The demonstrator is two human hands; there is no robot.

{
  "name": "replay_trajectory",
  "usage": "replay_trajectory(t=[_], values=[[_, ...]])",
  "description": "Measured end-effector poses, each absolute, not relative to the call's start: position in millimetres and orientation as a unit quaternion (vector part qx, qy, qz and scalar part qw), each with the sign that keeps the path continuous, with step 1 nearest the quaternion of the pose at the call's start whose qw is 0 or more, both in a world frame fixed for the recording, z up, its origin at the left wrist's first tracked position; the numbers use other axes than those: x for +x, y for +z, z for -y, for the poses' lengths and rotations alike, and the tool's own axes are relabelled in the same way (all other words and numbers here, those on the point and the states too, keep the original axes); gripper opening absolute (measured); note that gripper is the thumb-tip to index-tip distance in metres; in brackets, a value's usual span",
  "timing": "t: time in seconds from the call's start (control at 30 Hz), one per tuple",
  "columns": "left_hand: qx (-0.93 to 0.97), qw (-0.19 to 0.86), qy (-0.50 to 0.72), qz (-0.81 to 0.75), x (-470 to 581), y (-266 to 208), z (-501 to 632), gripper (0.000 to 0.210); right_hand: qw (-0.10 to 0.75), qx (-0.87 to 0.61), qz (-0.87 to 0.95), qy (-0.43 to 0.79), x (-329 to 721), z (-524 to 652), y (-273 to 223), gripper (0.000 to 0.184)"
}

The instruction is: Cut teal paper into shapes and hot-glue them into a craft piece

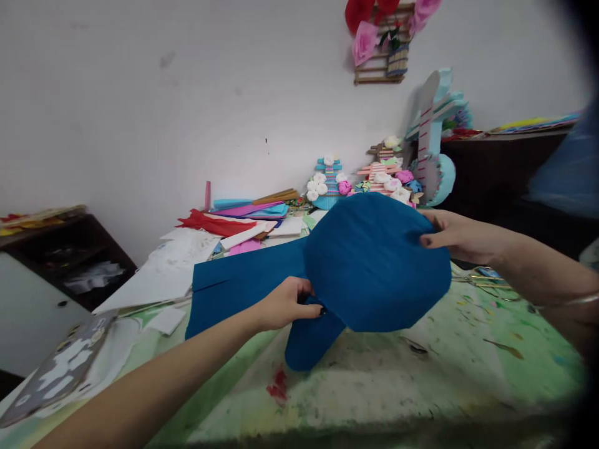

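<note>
A broad, roughly round piece of blue crepe paper [374,268] is held up over the table, its face towards me. My right hand [447,237] pinches its upper right edge, thumb in front and fingers behind. At its lower left edge my left hand [290,305] is closed, thumb and fingers gripping the blue paper there. Below that hand hangs a smaller blue flap with a rounded end [311,343]. A long blue strip [243,280] stretches left behind my left forearm; how it joins the round piece is hidden.
The green, paint-stained tablecloth [355,386] lies beneath. Scissors [486,279] rest at right. Coloured paper sheets [219,223] and white sheets [178,262] pile up at back left. Flower-decorated paper guitars [330,184] stand against the wall. A grey board with white scraps [60,368] lies at front left.
</note>
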State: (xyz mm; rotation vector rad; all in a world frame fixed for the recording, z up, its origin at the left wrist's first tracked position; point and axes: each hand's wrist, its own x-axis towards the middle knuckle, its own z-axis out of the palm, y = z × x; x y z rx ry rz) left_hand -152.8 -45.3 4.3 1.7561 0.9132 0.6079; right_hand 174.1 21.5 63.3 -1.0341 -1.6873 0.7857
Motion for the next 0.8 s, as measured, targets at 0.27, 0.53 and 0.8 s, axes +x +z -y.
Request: replay_trajectory(t=[0.27,0.53,0.8], values=[[0.896,-0.021,0.195,-0.399,-164.1,40.1,45.4,0.013,0.425,-0.367,0.791,0.242,160.9,-1.1,63.0,0.031],[0.895,-0.011,0.234,-0.379,-147.2,-28.6,67.4,0.037,0.266,-0.262,0.927,-0.04,182.4,35.4,-6.1,0.047],[0.917,-0.222,0.145,-0.298,-110.0,-71.9,88.9,0.034,0.134,-0.304,0.92,-0.207,236.2,104.6,-85.8,0.055]])
